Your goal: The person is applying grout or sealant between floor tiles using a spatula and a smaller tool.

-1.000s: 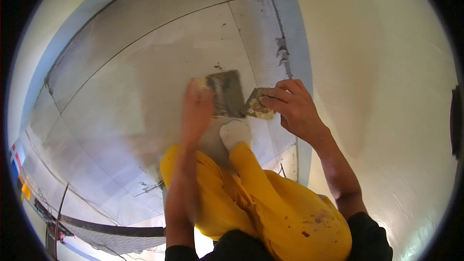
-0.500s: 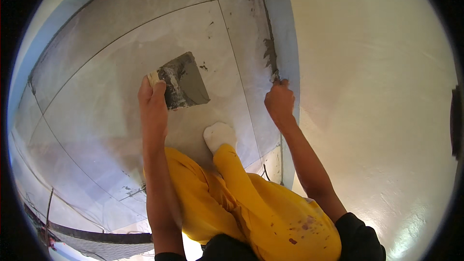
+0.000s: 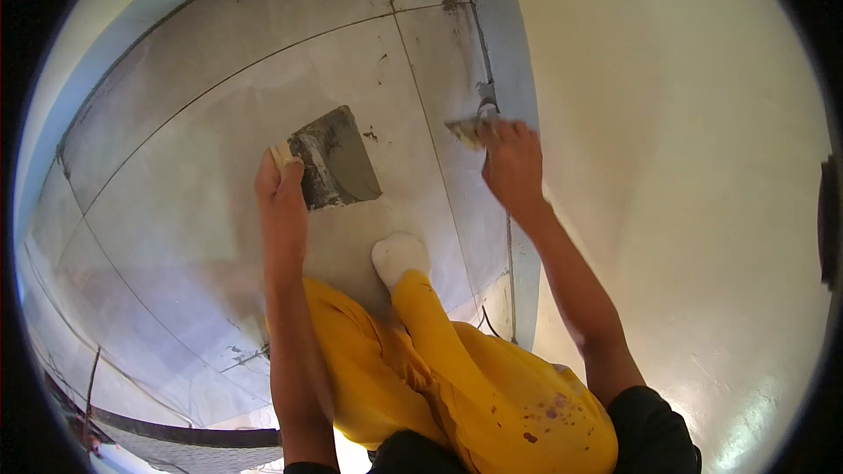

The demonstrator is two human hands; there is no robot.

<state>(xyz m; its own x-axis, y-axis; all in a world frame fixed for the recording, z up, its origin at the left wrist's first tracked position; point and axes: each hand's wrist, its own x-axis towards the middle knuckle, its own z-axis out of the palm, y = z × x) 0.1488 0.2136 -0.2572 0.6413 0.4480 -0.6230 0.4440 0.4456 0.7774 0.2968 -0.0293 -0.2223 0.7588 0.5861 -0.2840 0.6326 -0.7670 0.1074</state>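
Observation:
My left hand (image 3: 280, 191) grips the pale handle (image 3: 282, 151) of a broad square spreader (image 3: 335, 156) coated with wet grey paste, held over the tiled floor (image 3: 237, 123). My right hand (image 3: 512, 167) is closed on a smaller putty knife (image 3: 464, 132), its blade turned leftward near a grey-smeared seam (image 3: 483, 53) at the tiles' right edge, beside a pale blue border (image 3: 505, 44). My white-socked foot (image 3: 399, 259) rests on the tiles below the spreader.
A cream wall (image 3: 667, 167) fills the right side, with a dark edged shape (image 3: 827, 219) at its rim. At lower left are a dark curved rail with mesh (image 3: 189, 439), a thin rod (image 3: 92, 395) and cables. My legs in stained yellow trousers (image 3: 457, 369) occupy the bottom centre.
A second ago both tools were close together; my left hand has moved left with the spreader. Since half a second ago, my right hand has risen slightly and turned its blade leftward.

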